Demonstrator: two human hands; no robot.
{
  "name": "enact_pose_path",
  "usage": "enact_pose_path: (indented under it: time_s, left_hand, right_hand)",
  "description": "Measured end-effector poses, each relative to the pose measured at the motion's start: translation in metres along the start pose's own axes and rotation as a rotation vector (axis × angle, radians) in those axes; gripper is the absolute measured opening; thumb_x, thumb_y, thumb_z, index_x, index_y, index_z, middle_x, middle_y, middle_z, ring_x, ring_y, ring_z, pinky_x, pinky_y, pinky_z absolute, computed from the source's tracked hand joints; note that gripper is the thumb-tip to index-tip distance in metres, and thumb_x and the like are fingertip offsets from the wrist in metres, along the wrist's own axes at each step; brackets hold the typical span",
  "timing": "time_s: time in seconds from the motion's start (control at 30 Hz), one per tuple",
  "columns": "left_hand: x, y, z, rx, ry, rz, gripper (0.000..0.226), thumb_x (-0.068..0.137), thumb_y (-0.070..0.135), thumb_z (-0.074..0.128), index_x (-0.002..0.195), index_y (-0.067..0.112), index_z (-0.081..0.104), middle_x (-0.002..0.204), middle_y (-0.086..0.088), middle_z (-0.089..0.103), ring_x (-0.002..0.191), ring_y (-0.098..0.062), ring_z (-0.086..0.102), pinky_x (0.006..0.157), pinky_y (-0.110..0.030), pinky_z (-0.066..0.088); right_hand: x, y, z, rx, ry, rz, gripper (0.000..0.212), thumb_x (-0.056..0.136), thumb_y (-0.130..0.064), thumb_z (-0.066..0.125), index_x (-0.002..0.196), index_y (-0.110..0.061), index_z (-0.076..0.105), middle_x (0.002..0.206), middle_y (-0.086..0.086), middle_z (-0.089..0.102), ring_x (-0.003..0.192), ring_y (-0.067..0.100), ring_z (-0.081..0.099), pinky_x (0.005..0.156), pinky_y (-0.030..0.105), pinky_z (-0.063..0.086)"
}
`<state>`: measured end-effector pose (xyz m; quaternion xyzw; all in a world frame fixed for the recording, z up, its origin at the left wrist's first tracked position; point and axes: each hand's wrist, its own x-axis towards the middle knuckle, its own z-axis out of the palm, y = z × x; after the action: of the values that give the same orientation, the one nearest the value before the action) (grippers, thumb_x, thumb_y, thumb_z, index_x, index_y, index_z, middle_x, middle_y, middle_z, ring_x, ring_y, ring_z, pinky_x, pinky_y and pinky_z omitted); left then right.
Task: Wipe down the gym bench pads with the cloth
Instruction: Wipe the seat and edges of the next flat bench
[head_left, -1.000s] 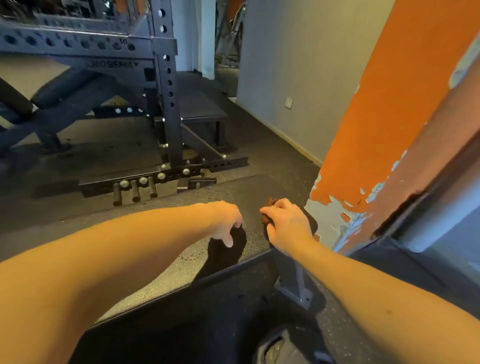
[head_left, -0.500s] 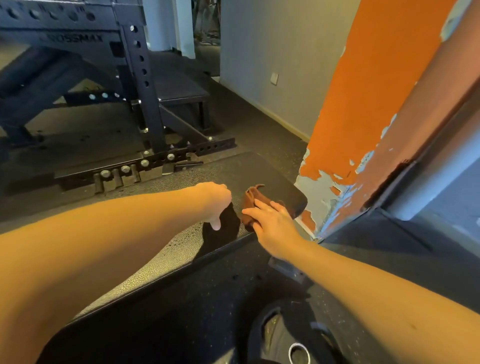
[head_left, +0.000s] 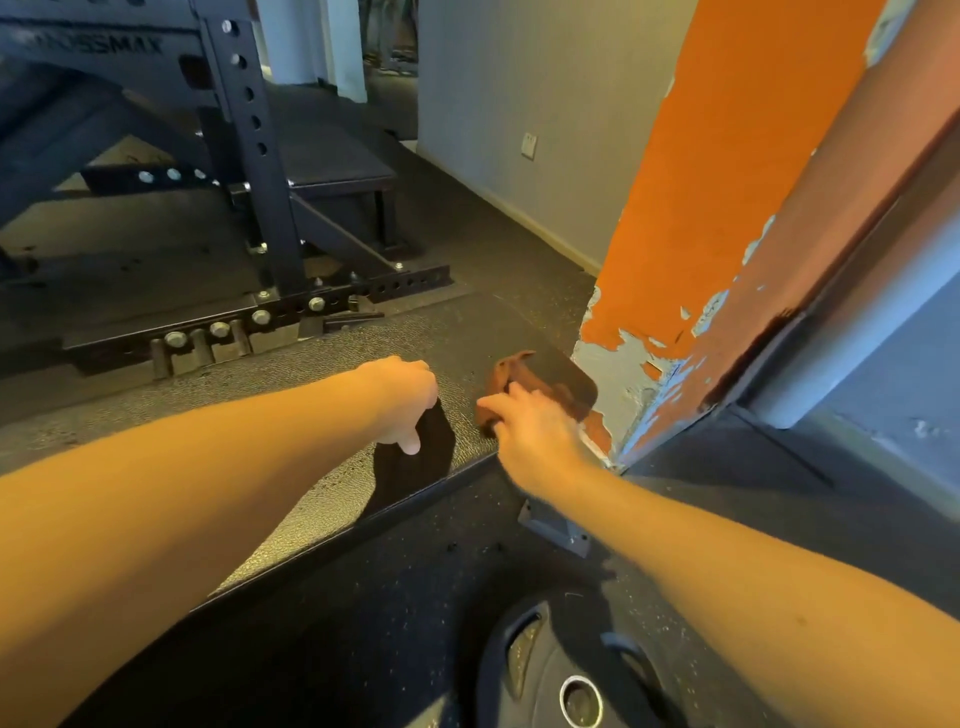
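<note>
**Cloth pressed at the far end of the bench pad**

The right hand (head_left: 530, 423) lies on the brown cloth (head_left: 508, 371), fingers and thumb laid over it and pressing it onto the black bench pad (head_left: 332, 364) near the pad's rounded end, right of frame centre. The left hand (head_left: 408, 395), just beside it, is curled into a loose fist holding nothing, one digit pointing down at the pad. A peeling orange pillar (head_left: 727, 208) stands close behind.

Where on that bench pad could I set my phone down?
The bench pad is bare beyond the left hand, toward the rack base, and in the strip between both hands. Its far end by the orange pillar is crowded: the right hand presses the cloth.
</note>
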<state>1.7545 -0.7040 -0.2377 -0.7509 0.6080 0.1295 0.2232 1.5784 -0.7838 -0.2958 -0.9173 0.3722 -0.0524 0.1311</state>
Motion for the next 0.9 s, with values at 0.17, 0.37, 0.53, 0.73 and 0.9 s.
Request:
enact_pose_path:
  time_s: [0.17,0.37,0.53,0.73,0.9]
  left_hand:
    - [0.001,0.002,-0.001,-0.015,0.004,0.0,0.062,0.09,0.042,0.073,0.143,0.018,0.053,0.134,-0.006,0.048,0.118,-0.031,0.051,0.086,-0.037,0.049]
    - [0.002,-0.003,0.001,-0.035,0.016,0.015,0.07,0.09,0.042,0.073,0.15,0.022,0.046,0.139,-0.005,0.045,0.12,-0.031,0.05,0.093,-0.04,0.051]
    - [0.005,-0.007,0.007,-0.055,0.028,0.007,0.071,0.088,0.042,0.075,0.151,0.025,0.045,0.141,-0.005,0.044,0.122,-0.031,0.048,0.094,-0.041,0.05]
    - [0.008,-0.007,0.006,0.002,0.001,0.017,0.069,0.089,0.045,0.073,0.15,0.026,0.046,0.144,-0.005,0.042,0.123,-0.032,0.048,0.098,-0.045,0.05]
    - [0.008,-0.012,0.005,-0.024,-0.008,0.043,0.06,0.095,0.04,0.067,0.15,0.024,0.047,0.147,-0.005,0.045,0.129,-0.03,0.049,0.103,-0.045,0.048]
  right_hand:
    - [-0.021,-0.006,-0.008,0.065,-0.094,-0.17,0.04,0.109,-0.024,0.043,0.147,-0.036,0.052,0.163,-0.002,0.037,0.151,0.033,0.025,0.124,0.045,0.018]
    - [0.058,0.07,-0.02,0.13,-0.01,0.149,0.036,0.106,-0.024,0.045,0.136,-0.035,0.059,0.141,0.004,0.055,0.13,0.034,0.052,0.116,0.055,0.03]
    - [0.07,0.055,-0.01,-0.008,0.044,0.193,0.038,0.107,-0.027,0.043,0.143,-0.035,0.052,0.148,0.011,0.048,0.129,0.037,0.049,0.115,0.049,0.034]
    - [0.015,-0.006,0.006,0.037,-0.001,-0.13,0.036,0.108,-0.029,0.044,0.141,-0.038,0.055,0.147,-0.001,0.048,0.136,0.028,0.042,0.107,0.044,0.038]
    - [0.024,0.014,-0.01,0.068,-0.113,-0.164,0.04,0.109,-0.023,0.043,0.146,-0.036,0.053,0.157,0.0,0.043,0.142,0.029,0.04,0.113,0.049,0.036]
